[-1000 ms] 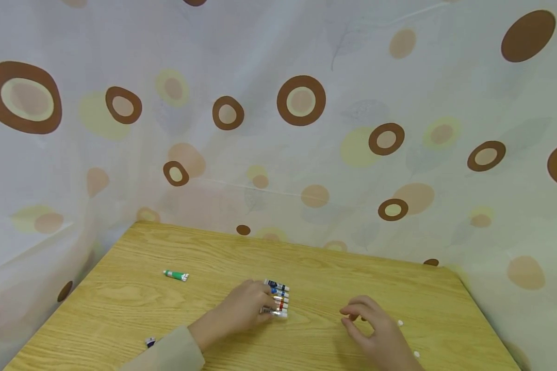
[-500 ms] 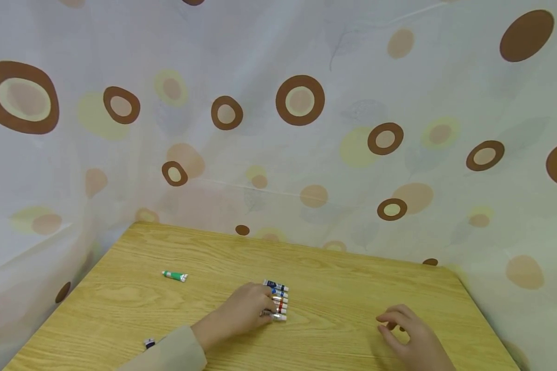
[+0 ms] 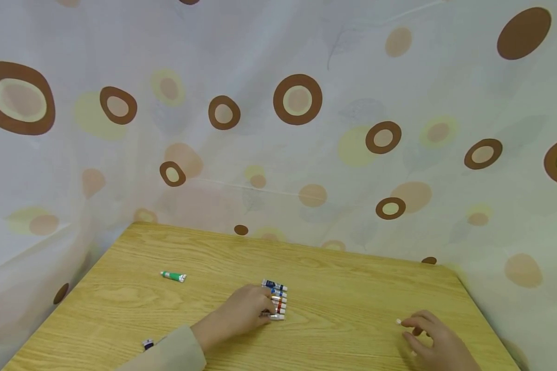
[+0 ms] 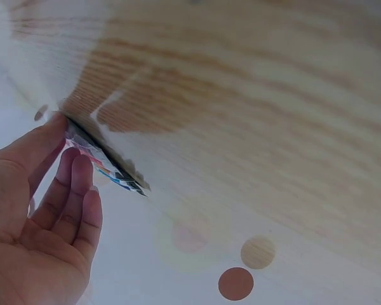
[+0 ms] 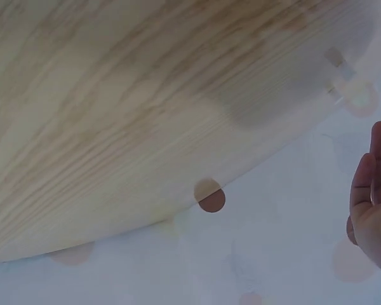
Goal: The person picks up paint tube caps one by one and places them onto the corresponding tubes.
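A row of several small paint tubes (image 3: 278, 307) with white caps lies side by side on the wood-grain table. My left hand (image 3: 241, 312) grips the row, thumb at the near tube and fingers bent over the others, hiding their left parts. In the left wrist view the tubes (image 4: 98, 155) show edge-on beside the thumb and fingertips. My right hand (image 3: 438, 342) hovers at the right, its curved fingers apart from the thumb. A small white cap (image 3: 398, 321) lies right at its index fingertip. Another small white piece (image 3: 414, 353) shows below the thumb.
A green paint tube (image 3: 173, 276) lies alone at the table's left. Nearer, a dark tube (image 3: 148, 344) is partly hidden by my left sleeve (image 3: 167, 353). A patterned curtain (image 3: 260, 154) hangs behind and along both sides of the table (image 3: 334, 288).
My right hand has moved rightward, away from the area beside the row, to the small white pieces. The left hand stays on the row of paint tubes.
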Demonstrator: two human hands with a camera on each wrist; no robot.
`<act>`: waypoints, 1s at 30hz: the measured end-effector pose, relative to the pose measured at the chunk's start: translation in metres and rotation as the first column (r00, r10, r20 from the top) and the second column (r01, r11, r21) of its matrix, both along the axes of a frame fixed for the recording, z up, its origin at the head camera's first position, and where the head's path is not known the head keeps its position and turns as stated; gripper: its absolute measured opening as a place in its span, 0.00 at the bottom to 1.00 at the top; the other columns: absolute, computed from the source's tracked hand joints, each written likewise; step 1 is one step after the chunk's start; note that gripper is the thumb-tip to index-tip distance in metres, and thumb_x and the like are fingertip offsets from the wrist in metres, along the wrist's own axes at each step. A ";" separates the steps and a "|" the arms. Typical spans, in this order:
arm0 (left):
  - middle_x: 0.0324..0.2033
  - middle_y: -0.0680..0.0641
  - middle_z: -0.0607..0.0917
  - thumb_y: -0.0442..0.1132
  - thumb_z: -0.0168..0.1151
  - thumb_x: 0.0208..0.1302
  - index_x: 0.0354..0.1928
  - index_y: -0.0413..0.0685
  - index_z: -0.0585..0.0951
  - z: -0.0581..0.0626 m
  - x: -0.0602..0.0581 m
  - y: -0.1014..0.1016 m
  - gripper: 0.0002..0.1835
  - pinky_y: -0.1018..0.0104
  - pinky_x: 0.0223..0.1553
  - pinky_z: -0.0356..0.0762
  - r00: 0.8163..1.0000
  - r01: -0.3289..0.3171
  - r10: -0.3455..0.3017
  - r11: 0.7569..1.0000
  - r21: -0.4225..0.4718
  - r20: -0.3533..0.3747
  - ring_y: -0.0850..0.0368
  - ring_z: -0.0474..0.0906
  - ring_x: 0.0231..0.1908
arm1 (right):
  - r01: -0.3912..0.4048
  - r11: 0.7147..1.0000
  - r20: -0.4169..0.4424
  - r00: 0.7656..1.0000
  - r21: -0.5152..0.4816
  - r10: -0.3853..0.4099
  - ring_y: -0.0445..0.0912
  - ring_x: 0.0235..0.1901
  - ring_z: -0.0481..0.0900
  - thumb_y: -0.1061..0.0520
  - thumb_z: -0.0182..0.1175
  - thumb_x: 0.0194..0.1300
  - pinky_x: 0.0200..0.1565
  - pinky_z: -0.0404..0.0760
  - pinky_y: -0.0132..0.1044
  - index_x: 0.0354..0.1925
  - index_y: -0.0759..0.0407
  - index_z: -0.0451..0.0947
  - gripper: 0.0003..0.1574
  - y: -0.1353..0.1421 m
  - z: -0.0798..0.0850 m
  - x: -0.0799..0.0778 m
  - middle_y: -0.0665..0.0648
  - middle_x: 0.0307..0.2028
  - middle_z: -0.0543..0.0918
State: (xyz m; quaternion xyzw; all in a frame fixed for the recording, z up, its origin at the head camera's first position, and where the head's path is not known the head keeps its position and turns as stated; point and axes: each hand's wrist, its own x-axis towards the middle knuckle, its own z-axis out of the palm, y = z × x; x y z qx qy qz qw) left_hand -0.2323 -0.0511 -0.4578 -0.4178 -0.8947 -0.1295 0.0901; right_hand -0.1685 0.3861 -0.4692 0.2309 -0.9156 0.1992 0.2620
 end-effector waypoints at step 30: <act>0.33 0.60 0.87 0.41 0.79 0.56 0.35 0.57 0.92 0.001 0.001 -0.005 0.05 0.77 0.39 0.80 1.000 -0.007 0.007 1.000 0.030 0.013 0.72 0.79 0.33 | -0.071 0.996 0.770 0.631 -0.054 0.087 0.27 0.30 0.73 0.56 0.64 0.72 0.31 0.76 0.29 0.44 0.64 0.83 0.11 0.032 0.005 -0.004 0.44 0.34 0.83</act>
